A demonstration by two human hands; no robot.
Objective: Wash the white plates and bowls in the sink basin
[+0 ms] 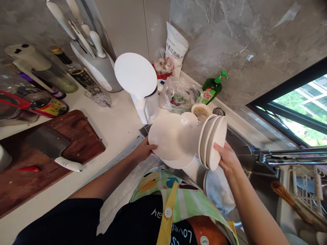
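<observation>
Bowls (212, 143), about three nested together, tipped on edge and held up in front of the body, near the sink (263, 182). Right hand (227, 157) pinching the stack from its outer side, thumb on the outermost bowl, most fingers hidden behind. Left hand (143, 149) pinching the left rim of a broad white plate (166, 137), thumb on top, fingers out of sight beneath; at least one more white dish (187, 162) showing under it. Bowls just beside the plate's right side, with a pale blur between; cannot tell whether touching.

Likeliest trouble, at a guess: bowls sliding out of the nest, with the stack so tilted and the thumb bearing only on the outermost. Wet or greasy glaze a possible cause of a worse slip, though cannot tell whether wet. Plate at risk too: held by one side, so apt to droop and let the lower dish slip free. Chipping possible from a knock of bowls against plate. Food bowl (209, 110) close behind, liable to spill if nudged; white jug (151, 107) near the plate, easy to clip with a careless swing.
</observation>
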